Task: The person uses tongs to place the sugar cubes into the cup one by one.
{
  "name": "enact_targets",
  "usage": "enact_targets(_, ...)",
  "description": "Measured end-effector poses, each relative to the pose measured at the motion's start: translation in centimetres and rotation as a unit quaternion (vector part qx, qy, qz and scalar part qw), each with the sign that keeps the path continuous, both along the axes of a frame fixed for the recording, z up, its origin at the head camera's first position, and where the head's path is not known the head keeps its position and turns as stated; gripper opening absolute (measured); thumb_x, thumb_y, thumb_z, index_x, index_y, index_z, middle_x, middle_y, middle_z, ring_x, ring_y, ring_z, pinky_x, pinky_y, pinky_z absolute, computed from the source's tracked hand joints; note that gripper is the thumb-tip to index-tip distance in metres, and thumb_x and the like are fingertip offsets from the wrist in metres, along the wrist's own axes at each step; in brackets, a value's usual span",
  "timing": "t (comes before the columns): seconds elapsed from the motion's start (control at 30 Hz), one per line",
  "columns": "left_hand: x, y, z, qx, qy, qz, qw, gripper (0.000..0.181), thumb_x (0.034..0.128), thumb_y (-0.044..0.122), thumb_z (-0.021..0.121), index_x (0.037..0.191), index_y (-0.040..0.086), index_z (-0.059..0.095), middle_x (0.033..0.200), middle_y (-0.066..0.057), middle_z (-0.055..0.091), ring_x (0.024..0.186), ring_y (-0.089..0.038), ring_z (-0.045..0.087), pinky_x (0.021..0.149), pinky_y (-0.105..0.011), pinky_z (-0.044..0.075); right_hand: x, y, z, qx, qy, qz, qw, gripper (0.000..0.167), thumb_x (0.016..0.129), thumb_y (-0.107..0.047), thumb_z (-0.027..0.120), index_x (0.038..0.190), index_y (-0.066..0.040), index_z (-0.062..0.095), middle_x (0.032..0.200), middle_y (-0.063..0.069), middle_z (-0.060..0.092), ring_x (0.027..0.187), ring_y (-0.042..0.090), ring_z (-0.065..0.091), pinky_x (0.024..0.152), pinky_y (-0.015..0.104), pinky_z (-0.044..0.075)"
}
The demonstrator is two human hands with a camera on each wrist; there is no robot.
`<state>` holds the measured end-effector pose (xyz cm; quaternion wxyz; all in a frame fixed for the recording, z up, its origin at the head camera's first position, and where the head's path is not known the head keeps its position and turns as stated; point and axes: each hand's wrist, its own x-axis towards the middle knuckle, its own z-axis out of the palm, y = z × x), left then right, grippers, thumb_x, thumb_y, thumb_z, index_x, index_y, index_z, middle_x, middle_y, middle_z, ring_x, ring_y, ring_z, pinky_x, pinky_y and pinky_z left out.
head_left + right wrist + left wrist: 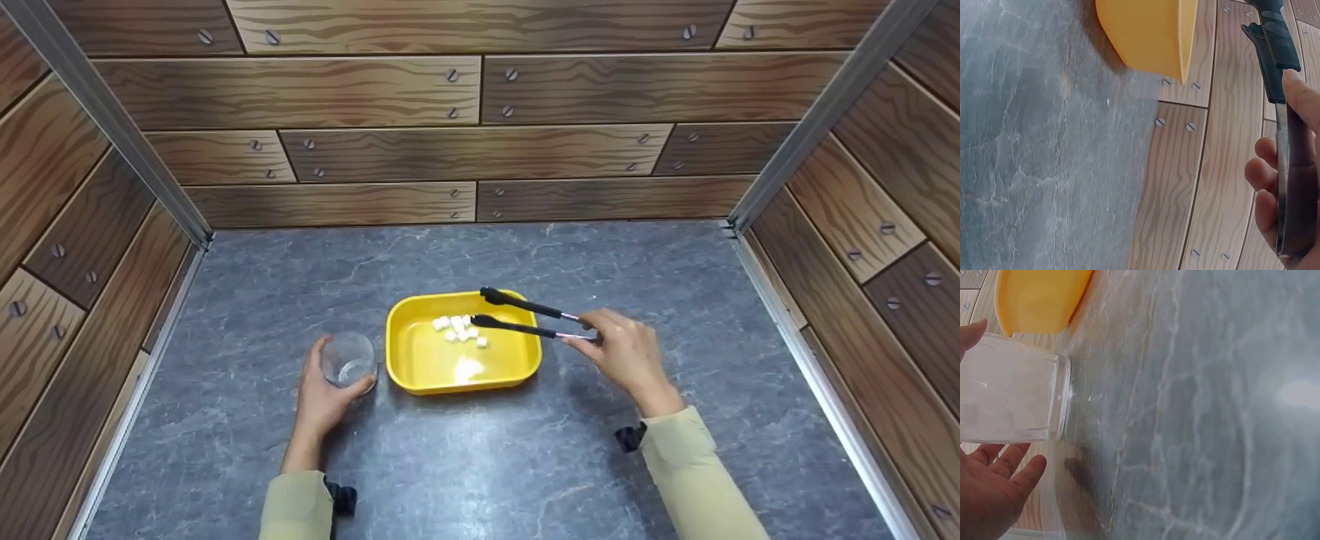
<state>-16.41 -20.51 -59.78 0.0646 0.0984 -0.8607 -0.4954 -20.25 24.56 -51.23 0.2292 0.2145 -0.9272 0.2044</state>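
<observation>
Middle of the bench [465, 465], there's a yellow tray [420, 369] with a loose bunch of little white cubes [458, 325] in it, mostly towards the back half, with one sitting a bit off to the right of the pile. Just left of the tray you've got a see-through cup [347, 351] standing upright on the bench. The left hand [324, 401] has its grip around that cup, thumb on the tray side, fingers on the far side, and the left wrist view shows the cup's base down at the bench surface.

Over on the right, the right hand [628, 351] has a pair of black-tipped tongs [525, 328] in its grip, thumb on one arm and fingers on the other. The tongs are spread apart and reach in over the tray's right side: one tip is right by the cubes, the other is up by the back rim. Can't tell from this angle if the nearer tip is actually touching a cube.

Both arms are in pale sleeves [705, 480] with something black [343, 499] strapped at each wrist, and wood-look panel walls [375, 94] close off the back and sides.
</observation>
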Motion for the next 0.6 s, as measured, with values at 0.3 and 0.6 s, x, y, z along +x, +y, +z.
enact_targets(0.3, -0.2, 0.0, -0.1, 0.0, 0.0, 0.004, 1.0, 0.104, 0.0698, 0.037, 0.089, 0.151, 0.012, 0.029, 0.152, -0.02, 0.031, 0.137, -0.039, 0.032, 0.109, -0.056, 0.031, -0.3, -1.1, -0.4, 0.05, -0.024, -0.008, 0.9984, 0.036, 0.079, -0.041, 0.081, 0.098, -0.011, 0.075, 0.09, -0.002, 0.064, 0.071, 0.017, 0.061, 0.054, 0.032, 0.05)
enact_targets(0.6, -0.1, 0.1, 0.0, 0.007, 0.018, 0.0, 0.9998, 0.1, 0.0693, 0.031, 0.09, 0.148, 0.012, 0.033, 0.15, -0.02, 0.034, 0.136, -0.039, 0.034, 0.109, -0.055, 0.032, -0.3, -1.7, -1.1, 0.096, -0.032, -0.017, 0.9947, 0.035, 0.08, -0.043, 0.08, 0.096, -0.013, 0.075, 0.087, -0.001, 0.061, 0.069, 0.017, 0.061, 0.051, 0.033, 0.05)
